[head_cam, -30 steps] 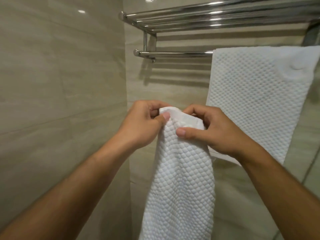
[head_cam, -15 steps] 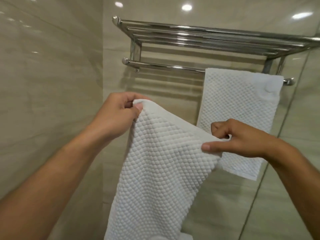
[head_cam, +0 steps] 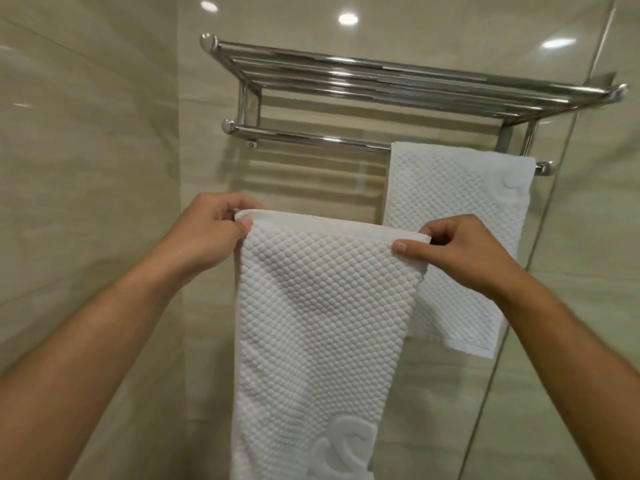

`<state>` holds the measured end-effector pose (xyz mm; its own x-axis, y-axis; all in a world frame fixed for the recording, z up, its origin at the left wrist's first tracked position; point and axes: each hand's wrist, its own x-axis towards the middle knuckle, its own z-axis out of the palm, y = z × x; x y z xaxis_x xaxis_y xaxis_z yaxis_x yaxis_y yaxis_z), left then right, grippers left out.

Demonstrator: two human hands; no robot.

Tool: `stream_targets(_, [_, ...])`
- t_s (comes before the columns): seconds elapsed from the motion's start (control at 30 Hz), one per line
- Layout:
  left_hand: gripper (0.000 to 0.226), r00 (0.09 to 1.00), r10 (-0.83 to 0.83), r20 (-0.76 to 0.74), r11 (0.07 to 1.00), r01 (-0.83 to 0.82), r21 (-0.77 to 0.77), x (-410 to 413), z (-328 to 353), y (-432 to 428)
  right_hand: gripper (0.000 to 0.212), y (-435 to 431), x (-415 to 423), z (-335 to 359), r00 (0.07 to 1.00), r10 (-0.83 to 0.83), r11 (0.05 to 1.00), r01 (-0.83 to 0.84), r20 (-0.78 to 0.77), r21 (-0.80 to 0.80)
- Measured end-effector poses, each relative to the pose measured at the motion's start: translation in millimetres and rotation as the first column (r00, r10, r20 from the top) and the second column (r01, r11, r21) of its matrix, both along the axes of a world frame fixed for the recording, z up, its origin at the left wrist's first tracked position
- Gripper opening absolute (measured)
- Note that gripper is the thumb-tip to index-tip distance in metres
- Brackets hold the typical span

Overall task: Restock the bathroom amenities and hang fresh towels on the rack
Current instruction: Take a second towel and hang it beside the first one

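towel (head_cam: 322, 323), how's it look?
— white, bumpy weave, raised logo low; left hand (head_cam: 207, 237) and right hand (head_cam: 464, 258) pinch its top corners, under the rack's (head_cam: 311, 137) left end.

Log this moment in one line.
left hand: pinches held towel top-left corner | right hand: pinches top-right corner | lower rail: left part bare, hung towel on right | status: held towel not yet hung

Pulls left hand (head_cam: 207, 233) and right hand (head_cam: 460, 251) well apart along the top hem of the held towel (head_cam: 322, 323). Stretches that hem, bunched a second ago, flat and nearly level. Raises the right corner in front of the hung towel (head_cam: 450, 188).
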<state>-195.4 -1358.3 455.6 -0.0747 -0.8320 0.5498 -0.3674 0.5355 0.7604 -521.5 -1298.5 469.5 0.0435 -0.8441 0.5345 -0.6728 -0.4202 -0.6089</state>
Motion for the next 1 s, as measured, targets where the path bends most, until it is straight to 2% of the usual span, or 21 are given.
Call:
stream_targets(0.13, [0.033,0.998,0.051,0.028,0.999,-0.050,-0.014,-8.4,6.4,-3.3,0.018,-10.9,-13.3,8.0,0.999,0.015,0.999,-0.013,0.047,-0.051])
stream_targets(0.23, [0.028,0.995,0.087,0.043,0.996,-0.085,-0.039,-14.4,13.9,-5.5,0.030,-18.0,-23.1,15.8,0.996,0.013,0.995,-0.004,0.092,-0.098])
stream_targets(0.3, [0.024,0.986,0.140,0.087,0.988,-0.133,-0.084,-17.7,19.7,-9.1,0.028,-21.9,-26.8,21.1,0.994,-0.028,0.993,0.040,0.103,-0.110])
stream_targets(0.37, [0.020,0.966,0.215,0.147,0.971,-0.195,-0.140,-20.8,26.5,-12.7,0.022,-26.4,-28.8,24.4,0.991,-0.062,0.987,0.079,0.122,-0.139])
stream_targets(0.57, [0.011,0.876,0.399,0.270,0.904,-0.326,-0.278,-27.8,52.8,-9.0,0.030,-45.6,-28.3,26.3,0.982,-0.098,0.967,0.133,0.163,-0.216])
stream_targets(0.7, [0.010,0.807,0.518,0.283,0.837,-0.412,-0.359,-26.4,63.2,-13.2,0.024,-55.4,-23.2,32.3,0.989,-0.092,0.963,0.118,0.115,-0.243])
stream_targets(0.77, [0.012,0.747,0.590,0.308,0.791,-0.456,-0.409,-22.2,64.4,-18.3,0.023,-62.2,-18.8,37.3,0.992,-0.119,0.958,0.126,0.043,-0.258])
stream_targets(0.9, [0.018,0.561,0.773,0.297,0.603,-0.503,-0.619,-19.9,66.1,-26.5,0.019,-77.9,-8.2,46.7,0.983,-0.183,0.933,0.170,-0.012,-0.316])
stream_targets(0.97, [0.020,0.578,0.770,0.271,0.611,-0.545,-0.574,-20.4,71.3,-32.2,0.018,-84.5,-0.4,50.8,0.974,-0.227,0.918,0.213,-0.004,-0.336])
stream_targets(1.0, [0.021,0.634,0.731,0.252,0.660,-0.564,-0.496,-20.4,75.0,-35.1,0.017,-86.9,3.5,53.2,0.972,-0.235,0.917,0.225,0.010,-0.328])
